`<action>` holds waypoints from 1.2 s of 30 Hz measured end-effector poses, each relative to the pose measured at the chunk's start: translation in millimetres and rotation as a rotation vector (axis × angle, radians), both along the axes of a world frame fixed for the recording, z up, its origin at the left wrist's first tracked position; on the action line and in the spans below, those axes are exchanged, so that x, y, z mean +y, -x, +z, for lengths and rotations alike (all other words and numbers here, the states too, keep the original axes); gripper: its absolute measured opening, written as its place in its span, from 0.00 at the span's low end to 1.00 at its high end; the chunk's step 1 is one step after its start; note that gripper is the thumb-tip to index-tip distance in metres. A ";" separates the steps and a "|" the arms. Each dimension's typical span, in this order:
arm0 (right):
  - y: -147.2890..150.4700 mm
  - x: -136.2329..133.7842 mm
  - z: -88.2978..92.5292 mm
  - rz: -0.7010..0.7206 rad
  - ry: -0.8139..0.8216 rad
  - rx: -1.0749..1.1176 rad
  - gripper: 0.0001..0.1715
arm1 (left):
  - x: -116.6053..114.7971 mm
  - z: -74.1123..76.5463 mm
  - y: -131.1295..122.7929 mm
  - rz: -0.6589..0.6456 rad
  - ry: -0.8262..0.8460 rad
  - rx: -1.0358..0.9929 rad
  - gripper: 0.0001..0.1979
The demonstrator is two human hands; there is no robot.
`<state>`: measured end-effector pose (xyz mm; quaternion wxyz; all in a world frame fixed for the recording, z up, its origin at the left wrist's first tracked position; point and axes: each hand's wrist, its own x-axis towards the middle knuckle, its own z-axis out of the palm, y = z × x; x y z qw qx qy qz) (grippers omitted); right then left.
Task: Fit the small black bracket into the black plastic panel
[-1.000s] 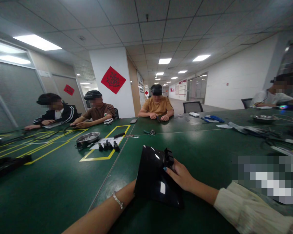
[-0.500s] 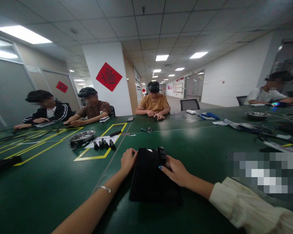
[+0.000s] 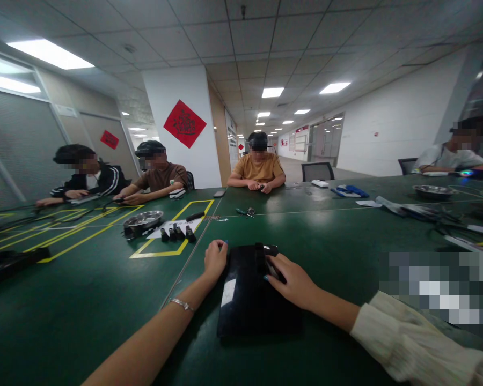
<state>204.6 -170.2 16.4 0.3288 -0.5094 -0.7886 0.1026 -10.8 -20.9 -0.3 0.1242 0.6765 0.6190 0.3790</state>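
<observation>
In front of me is a flat, glossy black panel (image 3: 241, 311) with a white light reflection on its left part. My left hand (image 3: 216, 260) closes on the panel's upper left edge, fingertips curled around the side. On the upper right of the panel is a dark, blocky black piece (image 3: 260, 258). My right hand (image 3: 292, 280) has its fingers closed around this piece from the right, thumb towards the panel. Whether the piece is fixed to the panel or separate, I cannot tell.
A metal bowl (image 3: 143, 220) and several black cylindrical parts (image 3: 178, 232) stand on the left of the green table (image 3: 330, 236). Pliers (image 3: 245, 212) lie further ahead. Another bowl (image 3: 432, 191) and cables are on the right. Several people sit around the table.
The black piece has shifted slightly left over the panel with my right hand. A bright reflection now shows on the panel's left side. The view has turned slightly left.
</observation>
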 end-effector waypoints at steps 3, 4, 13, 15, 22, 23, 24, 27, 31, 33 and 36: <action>2.0 0.7 0.2 -0.048 0.006 -0.093 0.26 | 0.0 -0.6 -0.4 -0.015 0.003 -0.010 0.09; 2.2 0.6 0.8 -0.054 0.010 -0.113 0.27 | 0.1 -0.8 -0.6 -0.019 0.003 -0.010 0.09; -4.2 4.5 3.2 -0.026 0.024 -0.117 0.24 | 2.6 -3.2 -0.8 -0.054 0.019 -0.014 0.08; -5.4 5.0 2.5 -0.004 0.028 -0.088 0.24 | 2.4 -3.3 -1.0 -0.055 0.021 -0.014 0.08; -2.3 -4.1 5.6 0.049 0.035 -0.044 0.26 | -0.2 0.2 -2.3 -0.063 0.017 -0.025 0.07; -0.7 -6.0 6.5 0.034 0.033 -0.078 0.27 | -0.4 0.5 -2.3 -0.069 0.020 -0.026 0.07; 1.2 -7.7 7.1 0.011 0.030 -0.118 0.27 | -0.5 0.4 -2.2 -0.072 0.022 -0.028 0.07; 6.5 -11.7 7.3 -0.076 0.017 -0.226 0.26 | 0.3 -1.5 -2.0 -0.082 0.019 -0.033 0.07; 11.8 -15.9 6.7 -0.196 -0.040 -0.314 0.25 | 3.2 -5.8 -2.0 -0.079 0.014 -0.036 0.07; 14.7 -20.0 8.9 -0.242 -0.121 -0.330 0.25 | 4.5 -7.3 -1.9 -0.074 0.020 -0.034 0.08; 21.9 -31.4 13.7 -0.185 -0.251 -0.323 0.22 | 5.8 -8.3 -1.5 -0.076 0.027 -0.031 0.08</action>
